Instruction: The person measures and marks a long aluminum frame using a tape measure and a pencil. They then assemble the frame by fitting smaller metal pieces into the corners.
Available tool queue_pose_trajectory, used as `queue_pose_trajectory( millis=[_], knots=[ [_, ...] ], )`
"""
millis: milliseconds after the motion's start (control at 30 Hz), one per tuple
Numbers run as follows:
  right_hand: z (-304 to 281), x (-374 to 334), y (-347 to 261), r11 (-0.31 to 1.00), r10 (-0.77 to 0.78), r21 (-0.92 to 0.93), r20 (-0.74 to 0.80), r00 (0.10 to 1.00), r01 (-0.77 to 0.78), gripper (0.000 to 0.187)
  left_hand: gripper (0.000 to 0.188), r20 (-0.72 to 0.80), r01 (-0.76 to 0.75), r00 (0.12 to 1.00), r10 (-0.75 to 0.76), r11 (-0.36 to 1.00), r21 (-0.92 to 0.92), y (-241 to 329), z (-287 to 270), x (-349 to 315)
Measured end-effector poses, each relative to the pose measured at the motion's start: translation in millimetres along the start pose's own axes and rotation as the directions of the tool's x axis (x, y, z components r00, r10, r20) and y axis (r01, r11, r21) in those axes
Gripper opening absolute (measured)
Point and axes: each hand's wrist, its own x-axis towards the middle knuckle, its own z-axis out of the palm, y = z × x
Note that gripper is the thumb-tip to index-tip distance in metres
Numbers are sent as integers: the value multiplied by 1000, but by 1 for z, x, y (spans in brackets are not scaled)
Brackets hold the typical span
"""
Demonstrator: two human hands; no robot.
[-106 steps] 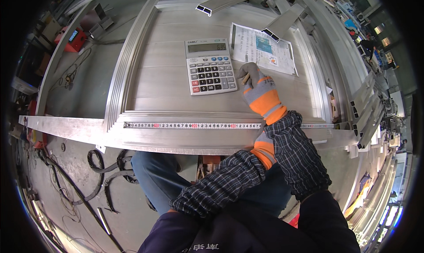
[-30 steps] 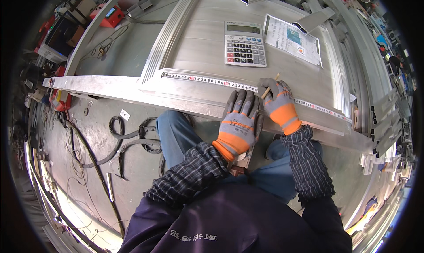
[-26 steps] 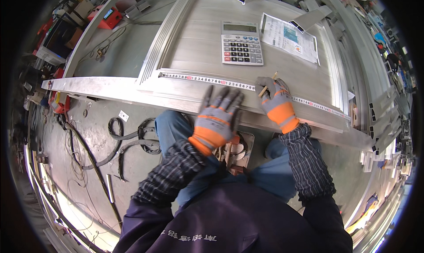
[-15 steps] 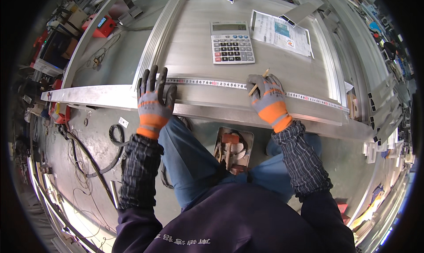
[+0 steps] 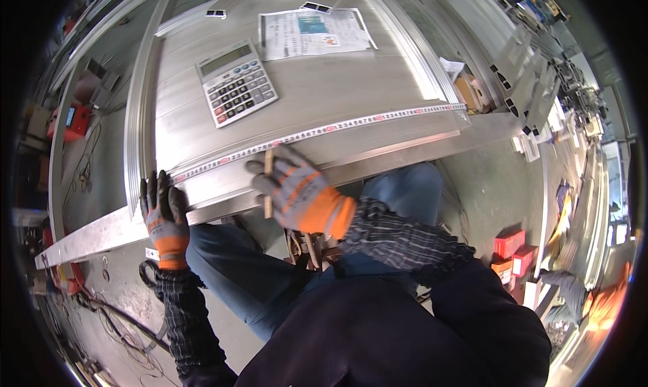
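Observation:
My left hand [image 5: 165, 215], in a grey and orange work glove, rests at the panel's left edge with its fingers stretched out. A measuring tape [image 5: 302, 138] runs from beside those fingers across the metal panel [image 5: 337, 83] to its right side. My right hand [image 5: 300, 192], gloved alike and slightly blurred, is at the panel's near edge, below the tape. A pencil [image 5: 268, 164] is tucked between its fingers, pointing away from me. Beyond the tape lie a grey calculator [image 5: 236, 86] and a printed paper sheet [image 5: 314, 34].
Metal profiles [image 5: 142, 110] frame the panel, and a long front rail [image 5: 94, 242] runs below it. Red boxes [image 5: 516, 252] stand on the floor at right. Cables [image 5: 125, 326] lie at lower left. A tool tray is partly hidden between my legs.
My view has turned toward the right. My right hand has come leftward along the tape to the panel's near edge, still with the pencil. My left hand stays by the tape's left end.

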Motion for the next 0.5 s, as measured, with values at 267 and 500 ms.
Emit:
queue_pose_trajectory(
  millis=[267, 500],
  knots=[
    [-119, -110, 99, 921, 316, -217, -63, 947, -322, 39, 48, 53, -83, 995, 82, 996, 21, -24, 5, -4],
    [-126, -172, 155, 730, 406, -405, -391, 826, -550, 40, 50, 24, -63, 998, 62, 998, 24, -19, 13, -4]
  ],
)
